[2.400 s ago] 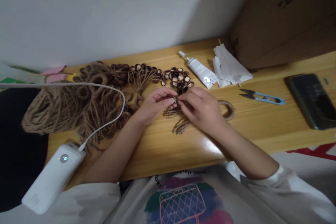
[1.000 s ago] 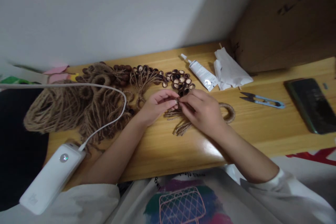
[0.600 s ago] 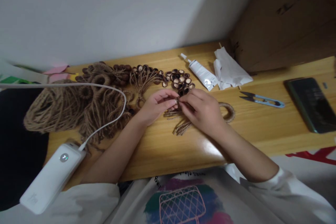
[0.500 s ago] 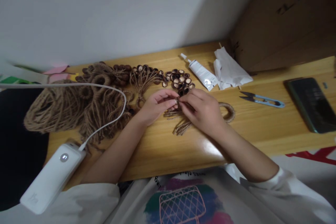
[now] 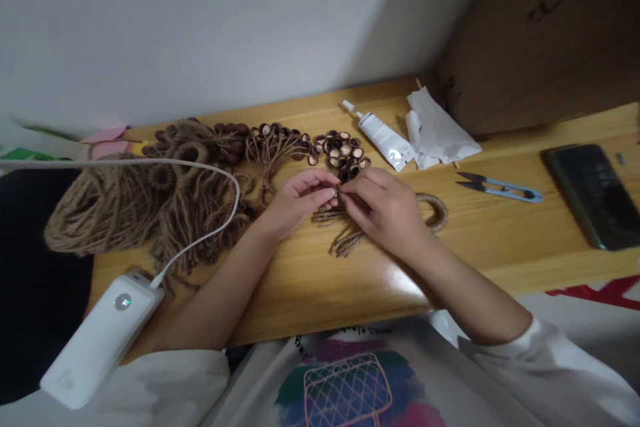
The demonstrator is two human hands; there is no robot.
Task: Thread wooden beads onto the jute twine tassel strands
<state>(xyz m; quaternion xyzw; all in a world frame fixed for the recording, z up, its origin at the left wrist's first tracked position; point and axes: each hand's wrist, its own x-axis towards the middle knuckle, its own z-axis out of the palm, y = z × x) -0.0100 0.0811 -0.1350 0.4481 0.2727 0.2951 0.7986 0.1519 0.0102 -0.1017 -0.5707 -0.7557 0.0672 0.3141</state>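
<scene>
My left hand (image 5: 306, 201) and my right hand (image 5: 384, 208) meet fingertip to fingertip above the table. Both are closed in a pinch. Between them is the end of a brown twine cord; a small pale and dark piece there, perhaps a nut shell half, is mostly hidden by the fingers. Loose twine strands (image 5: 346, 240) hang below my right hand onto the wood. Partly behind that hand lies a twine-wrapped ring (image 5: 436, 212). Just beyond my fingers sits a cluster of dark shell halves (image 5: 345, 152) with pale insides.
Left of the hands lie a twine bundle (image 5: 100, 207) and corded shells (image 5: 273, 147). A white tube (image 5: 385, 139), white paper (image 5: 440, 130), blue thread snips (image 5: 505, 190) and a phone (image 5: 595, 197) lie right. A cabled power bank (image 5: 103, 340) sits near left; a cardboard box (image 5: 540, 47) stands behind.
Almost nothing differs. Both hands keep the same pinch in the same place, and the whole view has shifted very slightly.
</scene>
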